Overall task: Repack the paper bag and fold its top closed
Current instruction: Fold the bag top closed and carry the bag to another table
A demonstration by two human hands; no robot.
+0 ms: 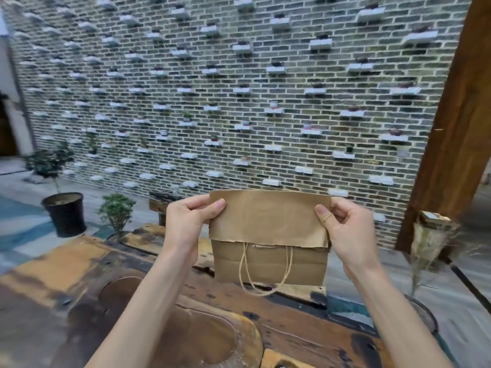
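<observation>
Left hand (186,224) and right hand (350,229) are pinching, fingers closed, the folded top of the flat brown paper bag (269,266) above the worn wooden tabletop (79,266); uneven pull is likely skewing the crease or tearing its ragged edge

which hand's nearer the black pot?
Left. The left hand grips the bag's left edge, on the side where the black pot stands; the right hand grips the bag's far edge.
</observation>
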